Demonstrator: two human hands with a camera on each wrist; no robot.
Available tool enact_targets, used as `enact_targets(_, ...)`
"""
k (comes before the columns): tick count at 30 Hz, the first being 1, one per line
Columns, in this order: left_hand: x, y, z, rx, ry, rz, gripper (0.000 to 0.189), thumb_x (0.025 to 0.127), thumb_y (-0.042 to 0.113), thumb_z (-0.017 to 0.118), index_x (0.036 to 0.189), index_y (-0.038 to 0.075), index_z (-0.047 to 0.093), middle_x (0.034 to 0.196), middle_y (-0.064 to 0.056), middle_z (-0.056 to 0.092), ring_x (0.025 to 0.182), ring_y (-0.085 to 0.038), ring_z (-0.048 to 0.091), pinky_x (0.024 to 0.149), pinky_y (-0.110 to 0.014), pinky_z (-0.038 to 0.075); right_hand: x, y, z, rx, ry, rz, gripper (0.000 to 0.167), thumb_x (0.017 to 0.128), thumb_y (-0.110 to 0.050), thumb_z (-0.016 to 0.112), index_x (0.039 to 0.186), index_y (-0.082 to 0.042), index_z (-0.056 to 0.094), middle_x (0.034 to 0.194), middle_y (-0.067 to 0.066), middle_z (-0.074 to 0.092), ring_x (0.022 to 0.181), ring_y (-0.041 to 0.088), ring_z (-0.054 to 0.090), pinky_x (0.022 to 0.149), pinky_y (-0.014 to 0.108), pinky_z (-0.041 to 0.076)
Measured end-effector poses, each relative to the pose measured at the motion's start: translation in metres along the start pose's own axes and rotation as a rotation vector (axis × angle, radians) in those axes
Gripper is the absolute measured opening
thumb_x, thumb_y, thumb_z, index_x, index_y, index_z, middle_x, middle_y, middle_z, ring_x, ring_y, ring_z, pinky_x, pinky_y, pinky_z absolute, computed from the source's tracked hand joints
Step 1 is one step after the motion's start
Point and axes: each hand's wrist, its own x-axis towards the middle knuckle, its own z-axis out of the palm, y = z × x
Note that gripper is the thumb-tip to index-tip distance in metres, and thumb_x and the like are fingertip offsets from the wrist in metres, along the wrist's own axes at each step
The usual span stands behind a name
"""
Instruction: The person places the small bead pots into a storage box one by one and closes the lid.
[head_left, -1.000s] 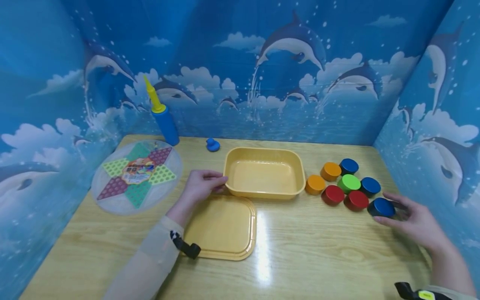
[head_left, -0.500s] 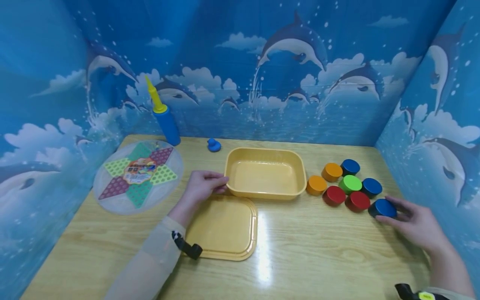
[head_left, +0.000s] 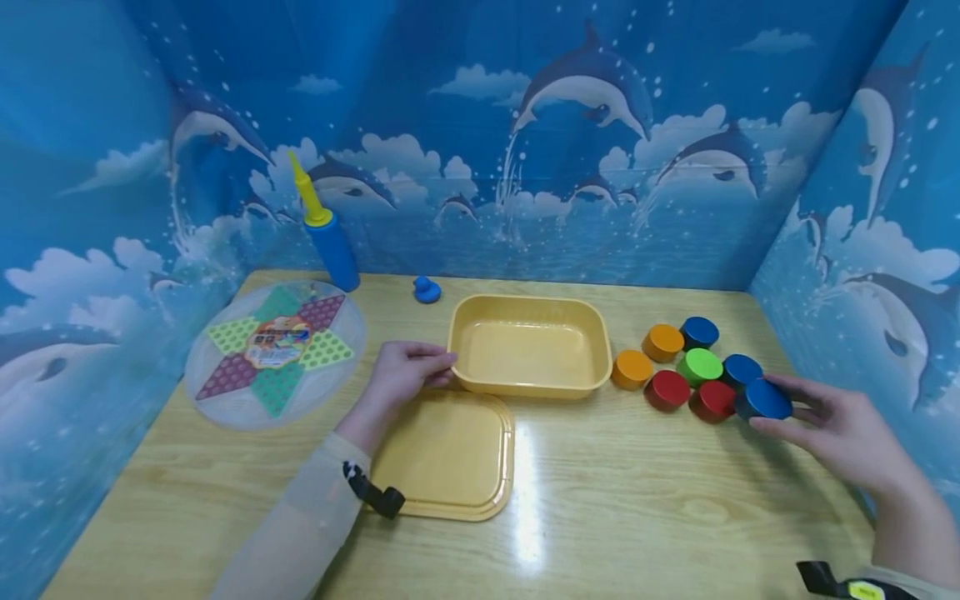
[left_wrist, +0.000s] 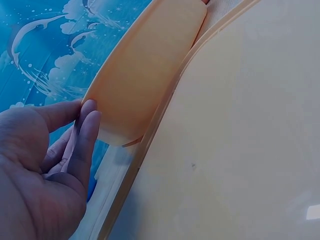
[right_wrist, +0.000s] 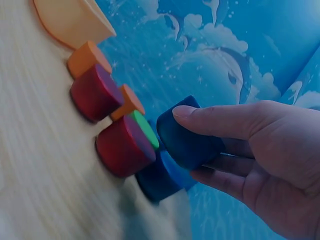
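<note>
My left hand (head_left: 405, 369) pinches the rim at the left end of a shallow yellow plastic box (head_left: 531, 390); the left wrist view shows thumb and fingertips at the box's edge (left_wrist: 145, 75). Under my left wrist lies a flat yellow lid (head_left: 442, 458). At the right, my right hand (head_left: 847, 429) grips a blue cylindrical block (head_left: 763, 398) between thumb and fingers. In the right wrist view this block (right_wrist: 182, 135) is off the table, close above another blue block (right_wrist: 160, 177). Beside it stand red blocks (head_left: 667, 391), orange blocks (head_left: 632, 369) and a green block (head_left: 700, 366).
A round clear board with a coloured star (head_left: 273, 354) lies at the left. Behind it stands a blue pump with a yellow nozzle (head_left: 333, 250). A small blue duck (head_left: 427, 290) sits near the back edge. Dolphin-print curtains (head_left: 480, 125) enclose the table.
My right hand has raised the blue block from the table, so it now partly overlaps its neighbours in the head view. My left hand stays on the box rim.
</note>
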Motion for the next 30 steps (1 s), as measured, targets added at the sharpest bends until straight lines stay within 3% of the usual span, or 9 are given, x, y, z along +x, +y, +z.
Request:
enact_targets(6, -0.001, 0.001, -0.001, -0.014, -0.012, 0.005, 0.024, 0.094, 0.009, 0.083, 0.114, -0.003, 0.075, 0.101, -0.019, 0.075, 0.084, -0.024, 0.077, 0.078, -0.035, 0.067, 0.007, -0.025, -0.006, 0.03, 0.003, -0.084, 0.075, 0.093, -0.033, 0.085, 0.15, 0.005, 0.054, 0.14, 0.038, 0.056, 0.116, 0.059, 0.062, 0.072, 0.008, 0.057)
enact_targets(8, -0.001, 0.001, -0.001, -0.016, -0.015, 0.01, 0.024, 0.094, 0.009, 0.083, 0.114, -0.003, 0.075, 0.101, -0.019, 0.076, 0.083, -0.024, 0.077, 0.078, -0.035, 0.067, 0.009, -0.033, -0.006, 0.034, 0.0, -0.104, 0.074, 0.093, -0.034, 0.085, 0.15, 0.003, 0.055, 0.14, 0.036, 0.057, 0.116, 0.056, 0.063, 0.073, 0.006, 0.055)
enact_targets(9, -0.001, 0.0, -0.001, -0.02, -0.018, 0.013, 0.025, 0.094, 0.008, 0.083, 0.115, -0.003, 0.075, 0.101, -0.019, 0.076, 0.083, -0.024, 0.077, 0.078, -0.035, 0.067, 0.01, -0.038, -0.007, 0.042, -0.001, -0.118, 0.073, 0.093, -0.033, 0.085, 0.15, 0.002, 0.055, 0.14, 0.034, 0.058, 0.114, 0.046, 0.068, 0.074, 0.007, 0.055)
enact_targets(10, -0.001, 0.0, -0.001, -0.023, -0.018, 0.014, 0.025, 0.094, 0.008, 0.083, 0.115, -0.003, 0.075, 0.101, -0.019, 0.076, 0.083, -0.024, 0.077, 0.078, -0.035, 0.067, 0.012, -0.042, -0.007, 0.048, -0.005, -0.127, 0.071, 0.094, -0.032, 0.085, 0.15, 0.001, 0.056, 0.14, 0.033, 0.059, 0.113, 0.044, 0.069, 0.074, 0.008, 0.056)
enact_targets(12, -0.001, 0.0, -0.001, -0.024, -0.018, 0.014, 0.025, 0.094, 0.008, 0.082, 0.115, -0.004, 0.075, 0.101, -0.019, 0.075, 0.083, -0.024, 0.077, 0.078, -0.035, 0.067, 0.015, -0.05, -0.006, 0.053, -0.007, -0.147, 0.069, 0.093, -0.031, 0.085, 0.149, -0.001, 0.058, 0.139, 0.029, 0.061, 0.109, 0.024, 0.072, 0.076, 0.008, 0.055)
enact_targets(14, -0.001, 0.0, -0.001, -0.03, -0.018, 0.011, 0.025, 0.094, 0.007, 0.082, 0.115, -0.004, 0.075, 0.101, -0.02, 0.075, 0.083, -0.024, 0.077, 0.078, -0.035, 0.067, 0.02, -0.058, -0.004, 0.059, -0.018, -0.16, 0.067, 0.094, -0.031, 0.085, 0.149, -0.002, 0.058, 0.139, 0.028, 0.061, 0.106, 0.02, 0.072, 0.075, 0.009, 0.056)
enact_targets(15, 0.0, 0.0, -0.001, -0.029, -0.017, 0.009, 0.024, 0.094, 0.007, 0.082, 0.114, -0.003, 0.075, 0.101, -0.02, 0.075, 0.083, -0.024, 0.077, 0.078, -0.035, 0.067, 0.023, -0.062, -0.003, 0.061, -0.023, -0.168, 0.066, 0.094, -0.031, 0.085, 0.148, -0.003, 0.059, 0.139, 0.028, 0.061, 0.106, 0.019, 0.072, 0.075, 0.009, 0.056)
enact_targets(20, 0.0, -0.001, -0.001, -0.02, -0.017, 0.003, 0.023, 0.094, 0.009, 0.082, 0.114, -0.002, 0.075, 0.102, -0.019, 0.075, 0.085, -0.025, 0.077, 0.079, -0.035, 0.067, 0.034, -0.081, 0.001, 0.076, -0.05, -0.219, 0.066, 0.095, -0.028, 0.084, 0.15, -0.003, 0.057, 0.142, 0.032, 0.056, 0.11, 0.048, 0.069, 0.076, 0.01, 0.056)
enact_targets(30, 0.001, -0.002, -0.002, -0.003, -0.015, -0.001, 0.024, 0.096, 0.011, 0.081, 0.116, -0.001, 0.075, 0.103, -0.018, 0.075, 0.087, -0.025, 0.077, 0.079, -0.034, 0.067, 0.056, -0.108, 0.011, 0.112, -0.066, -0.35, 0.065, 0.091, -0.018, 0.087, 0.147, 0.001, 0.059, 0.137, 0.026, 0.064, 0.115, 0.045, 0.068, 0.087, 0.002, 0.048)
